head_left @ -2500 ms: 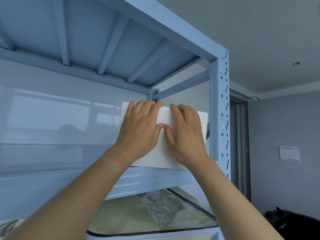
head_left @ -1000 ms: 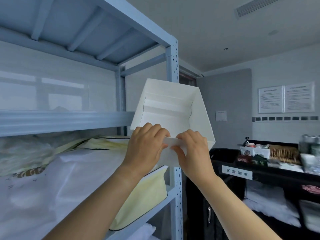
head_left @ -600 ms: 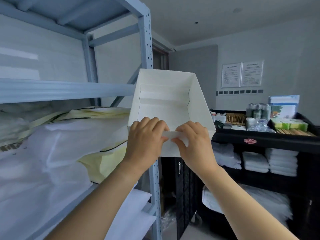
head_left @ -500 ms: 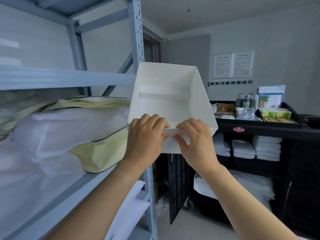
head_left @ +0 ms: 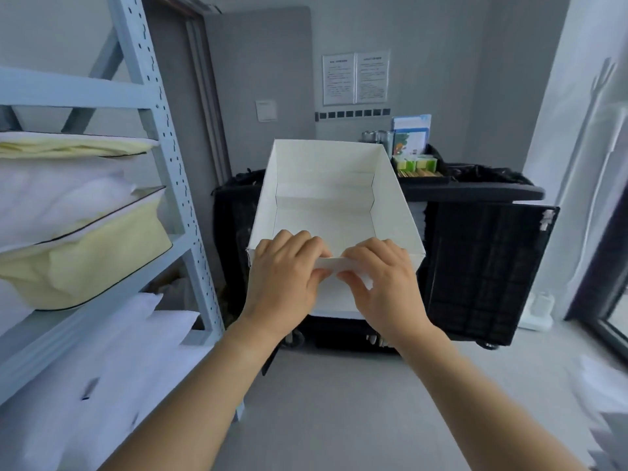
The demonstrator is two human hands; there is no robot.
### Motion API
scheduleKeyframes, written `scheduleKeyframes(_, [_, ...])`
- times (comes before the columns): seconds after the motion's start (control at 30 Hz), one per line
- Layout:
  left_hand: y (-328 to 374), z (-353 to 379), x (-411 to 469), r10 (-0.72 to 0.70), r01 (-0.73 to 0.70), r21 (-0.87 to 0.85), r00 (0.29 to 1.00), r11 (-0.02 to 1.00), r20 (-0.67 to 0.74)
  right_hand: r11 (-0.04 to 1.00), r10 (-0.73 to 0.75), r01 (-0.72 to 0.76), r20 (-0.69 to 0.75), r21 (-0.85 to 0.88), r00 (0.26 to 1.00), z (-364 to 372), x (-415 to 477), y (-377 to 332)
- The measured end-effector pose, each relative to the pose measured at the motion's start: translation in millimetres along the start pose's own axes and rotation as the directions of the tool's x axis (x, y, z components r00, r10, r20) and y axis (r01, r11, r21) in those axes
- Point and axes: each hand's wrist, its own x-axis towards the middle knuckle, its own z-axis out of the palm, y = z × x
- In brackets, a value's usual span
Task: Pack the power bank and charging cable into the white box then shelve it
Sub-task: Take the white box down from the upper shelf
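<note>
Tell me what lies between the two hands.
Only the white box: a bare strip of its folded near rim, pinched by the left hand and right hand. The head view shows it.

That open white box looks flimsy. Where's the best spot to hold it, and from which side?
Hold the white box by its near short wall, coming from the person's side: the open top leaves that thin rim free to pinch. The left hand and right hand do so, fingers over the rim, thumbs outside.

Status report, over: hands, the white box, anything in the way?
Left hand, right hand: both grip near rim of white box. Box open, nothing inside, held in air beside shelf unit. Black cart right behind it.
</note>
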Motion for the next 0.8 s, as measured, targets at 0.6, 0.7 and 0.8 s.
scheduleKeyframes(0.6, [276, 36, 9, 0.251, -0.262, -0.437, 0.964, 0.861, -0.083, 0.855, 0.202, -0.242, -0.135, -0.459, 0.970, -267, -134, 72])
scheduleKeyframes(0.7, [326, 40, 11, 0.307, -0.325, -0.518, 0.944, 0.791, -0.122, 0.777, 0.220, -0.296, -0.201, -0.555, 0.955, -314, -158, 79])
scheduleKeyframes(0.8, [368, 42, 16, 0.366, -0.386, -0.583, 0.917, 0.715, -0.157, 0.692, 0.233, -0.346, -0.258, -0.634, 0.938, -353, -178, 82])
